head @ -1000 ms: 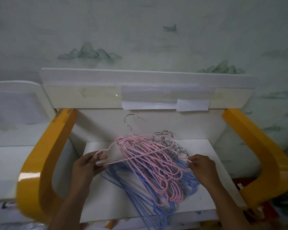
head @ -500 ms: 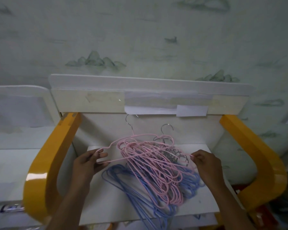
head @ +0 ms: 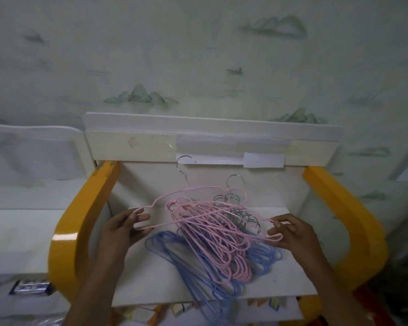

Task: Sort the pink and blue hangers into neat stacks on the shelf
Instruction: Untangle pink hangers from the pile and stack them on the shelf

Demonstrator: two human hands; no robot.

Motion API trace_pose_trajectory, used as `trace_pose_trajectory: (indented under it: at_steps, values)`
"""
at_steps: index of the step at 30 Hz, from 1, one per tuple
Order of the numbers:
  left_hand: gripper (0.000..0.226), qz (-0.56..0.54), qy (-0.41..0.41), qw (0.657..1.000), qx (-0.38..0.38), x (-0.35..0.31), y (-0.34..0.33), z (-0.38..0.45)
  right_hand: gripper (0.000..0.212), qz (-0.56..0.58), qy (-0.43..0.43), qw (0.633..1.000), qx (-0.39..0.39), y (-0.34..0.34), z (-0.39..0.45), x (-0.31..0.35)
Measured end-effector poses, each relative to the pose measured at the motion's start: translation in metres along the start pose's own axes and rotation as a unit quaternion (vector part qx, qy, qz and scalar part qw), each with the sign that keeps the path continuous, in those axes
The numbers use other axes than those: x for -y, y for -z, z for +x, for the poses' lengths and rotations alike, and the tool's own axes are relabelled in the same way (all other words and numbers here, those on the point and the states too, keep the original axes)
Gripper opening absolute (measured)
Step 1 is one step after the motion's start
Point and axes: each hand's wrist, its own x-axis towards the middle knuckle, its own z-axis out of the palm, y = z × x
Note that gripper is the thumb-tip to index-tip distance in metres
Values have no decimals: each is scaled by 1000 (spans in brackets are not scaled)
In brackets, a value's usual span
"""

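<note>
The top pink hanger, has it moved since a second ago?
Yes. The top pink hanger, held at its ends by the left hand and right hand, has risen: its hook now overlaps the white paper strip.

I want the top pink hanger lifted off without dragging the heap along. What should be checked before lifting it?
1. Left hand holds the left end of the top pink wire hanger: ok.
2. Right hand pinches its right end: ok.
3. Its steel hook is clear of the other hooks: ok.
4. Its lower bar is free of the pink hanger pile: cannot tell.
5. Blue wire hangers sorted apart: not ok, they lie under the pink ones.
6. Bare white shelf board for a stack: ok.
</note>
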Motion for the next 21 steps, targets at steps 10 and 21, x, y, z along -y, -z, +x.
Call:
trace_pose_trajectory:
  at_steps: [10,21]
  values:
    - [23,6,-42,999,-32,-18,20,-86,9,5,66,997,37,13,-60,29]
    - [18,19,-88,987,-134,-52,95,-178,8,21,69,992,101,-45,-108,43]
